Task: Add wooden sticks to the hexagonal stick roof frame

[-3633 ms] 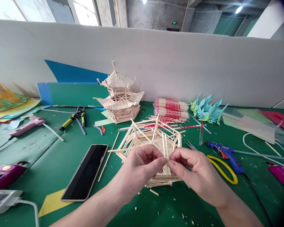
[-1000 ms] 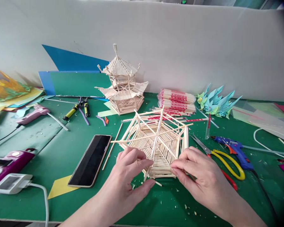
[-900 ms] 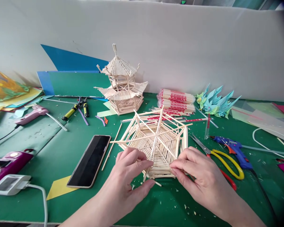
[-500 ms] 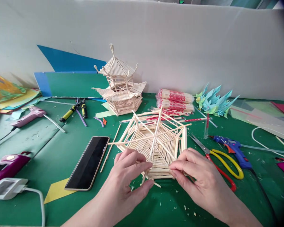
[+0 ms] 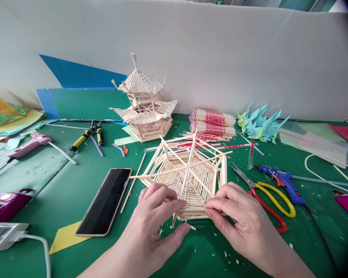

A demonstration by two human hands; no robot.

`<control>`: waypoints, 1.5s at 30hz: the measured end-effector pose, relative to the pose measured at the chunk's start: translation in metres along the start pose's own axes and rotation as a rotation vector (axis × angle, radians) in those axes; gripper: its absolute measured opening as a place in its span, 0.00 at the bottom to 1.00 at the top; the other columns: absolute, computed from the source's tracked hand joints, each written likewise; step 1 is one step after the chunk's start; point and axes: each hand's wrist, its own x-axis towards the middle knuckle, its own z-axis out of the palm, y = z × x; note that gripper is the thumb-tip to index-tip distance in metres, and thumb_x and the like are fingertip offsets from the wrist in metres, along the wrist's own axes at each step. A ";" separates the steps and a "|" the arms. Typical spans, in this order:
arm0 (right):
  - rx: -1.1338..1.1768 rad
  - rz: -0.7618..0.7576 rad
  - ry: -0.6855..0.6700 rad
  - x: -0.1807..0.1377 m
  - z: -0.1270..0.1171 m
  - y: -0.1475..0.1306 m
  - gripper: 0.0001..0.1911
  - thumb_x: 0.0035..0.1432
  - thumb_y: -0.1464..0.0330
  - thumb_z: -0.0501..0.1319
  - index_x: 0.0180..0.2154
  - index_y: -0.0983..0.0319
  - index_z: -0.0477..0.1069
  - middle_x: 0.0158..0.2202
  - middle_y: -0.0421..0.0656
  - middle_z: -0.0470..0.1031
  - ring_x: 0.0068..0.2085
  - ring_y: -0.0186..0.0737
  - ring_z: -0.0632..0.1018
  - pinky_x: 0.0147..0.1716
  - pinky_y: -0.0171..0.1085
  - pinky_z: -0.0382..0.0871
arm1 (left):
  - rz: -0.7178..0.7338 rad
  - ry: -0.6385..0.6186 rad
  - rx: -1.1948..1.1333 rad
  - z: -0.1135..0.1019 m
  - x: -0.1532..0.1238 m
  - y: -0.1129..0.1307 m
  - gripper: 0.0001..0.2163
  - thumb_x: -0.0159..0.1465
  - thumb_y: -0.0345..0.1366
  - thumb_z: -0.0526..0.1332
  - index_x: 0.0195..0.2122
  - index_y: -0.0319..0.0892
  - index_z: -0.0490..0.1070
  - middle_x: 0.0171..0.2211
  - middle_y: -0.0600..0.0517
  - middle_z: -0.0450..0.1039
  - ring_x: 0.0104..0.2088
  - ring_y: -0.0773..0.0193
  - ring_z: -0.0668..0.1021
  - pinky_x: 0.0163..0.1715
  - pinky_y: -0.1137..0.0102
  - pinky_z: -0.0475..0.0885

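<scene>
In the head view, a hexagonal stick frame (image 5: 188,170) of pale, thin wooden sticks lies in the middle of the green desk (image 5: 60,185). Its floor is a tight row of parallel sticks, and longer spokes cross over it like a web, their ends poking past the rim. The left hand (image 5: 156,216) curls round the near left corner, fingers on top and thumb below. The right hand (image 5: 240,216) pinches the stacked near edge with its fingertips, so both hands are closed on the frame.

Behind the frame stands a finished two-tier stick pagoda (image 5: 142,112) with ribbed roofs. A bundle of red-and-white wrapped chopsticks (image 5: 213,123) lies to its right, near folded teal paper cranes (image 5: 259,123). A glossy black phone (image 5: 106,200) lies flat to the left of the frame. Scissors (image 5: 266,197) with yellow and red handles and a blue glue gun (image 5: 281,181) lie to the right. Wood crumbs dot the desk.

A few seconds earlier the hands held the frame tipped up towards the camera; now it sits flatter and lower. Over the last second the grip has barely changed.
</scene>
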 end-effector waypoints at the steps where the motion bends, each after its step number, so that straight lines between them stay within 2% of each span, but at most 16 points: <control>1: -0.004 0.001 0.005 0.000 0.000 0.000 0.07 0.58 0.76 0.57 0.33 0.62 0.73 0.27 0.41 0.68 0.30 0.35 0.68 0.28 0.36 0.63 | 0.004 0.006 0.015 0.001 0.001 0.001 0.08 0.59 0.30 0.59 0.40 0.45 0.71 0.35 0.49 0.68 0.37 0.60 0.70 0.37 0.63 0.68; 7: -0.004 0.017 0.007 -0.002 -0.001 -0.001 0.07 0.58 0.76 0.57 0.33 0.62 0.73 0.28 0.42 0.68 0.32 0.36 0.68 0.30 0.36 0.65 | -0.002 0.013 0.087 0.008 0.010 0.009 0.08 0.62 0.28 0.55 0.33 0.45 0.73 0.32 0.50 0.66 0.35 0.60 0.67 0.35 0.63 0.65; 12: 0.010 0.080 0.012 -0.010 -0.007 0.005 0.10 0.57 0.74 0.60 0.42 0.62 0.71 0.33 0.42 0.70 0.35 0.37 0.71 0.33 0.37 0.67 | -0.006 -0.016 0.076 0.009 0.011 0.008 0.09 0.63 0.28 0.53 0.34 0.44 0.72 0.33 0.49 0.66 0.35 0.61 0.68 0.34 0.64 0.65; 17: 0.023 0.136 0.029 -0.021 -0.010 0.011 0.10 0.57 0.73 0.60 0.43 0.59 0.70 0.35 0.41 0.70 0.37 0.36 0.72 0.35 0.36 0.68 | 0.026 -0.027 0.031 0.010 0.010 0.005 0.09 0.63 0.28 0.52 0.34 0.44 0.71 0.32 0.50 0.66 0.32 0.63 0.69 0.34 0.67 0.67; 20: 0.042 0.150 0.047 -0.023 -0.008 0.012 0.12 0.57 0.73 0.60 0.44 0.59 0.68 0.35 0.41 0.70 0.36 0.35 0.71 0.35 0.35 0.69 | -0.003 -0.040 0.029 0.008 0.011 0.007 0.09 0.64 0.28 0.52 0.34 0.44 0.71 0.33 0.50 0.66 0.32 0.64 0.70 0.33 0.68 0.68; 27: 0.053 0.152 0.090 -0.022 -0.007 0.011 0.11 0.57 0.75 0.57 0.43 0.61 0.68 0.31 0.41 0.69 0.32 0.34 0.72 0.32 0.36 0.70 | -0.025 -0.107 -0.002 0.006 0.013 0.010 0.10 0.65 0.28 0.50 0.34 0.43 0.71 0.34 0.50 0.64 0.32 0.65 0.70 0.33 0.69 0.67; 36: 0.071 0.087 0.097 -0.025 -0.004 0.014 0.13 0.57 0.79 0.57 0.42 0.59 0.70 0.33 0.41 0.68 0.33 0.32 0.72 0.31 0.32 0.69 | -0.017 -0.106 0.007 0.004 0.013 0.008 0.10 0.64 0.28 0.50 0.33 0.43 0.70 0.33 0.51 0.64 0.31 0.66 0.69 0.30 0.71 0.67; 40: 0.017 0.054 0.099 -0.029 -0.002 0.017 0.12 0.56 0.78 0.59 0.41 0.58 0.70 0.34 0.40 0.65 0.33 0.32 0.71 0.31 0.32 0.68 | -0.058 -0.107 -0.003 0.002 0.015 0.010 0.09 0.64 0.28 0.51 0.31 0.43 0.69 0.34 0.51 0.64 0.32 0.66 0.70 0.33 0.71 0.67; 45: 0.006 0.051 0.081 -0.029 0.001 0.018 0.10 0.57 0.76 0.59 0.41 0.58 0.69 0.34 0.40 0.64 0.34 0.31 0.71 0.32 0.31 0.67 | -0.025 -0.111 0.018 0.001 0.016 0.011 0.09 0.63 0.27 0.51 0.31 0.43 0.69 0.32 0.51 0.65 0.32 0.65 0.69 0.36 0.67 0.67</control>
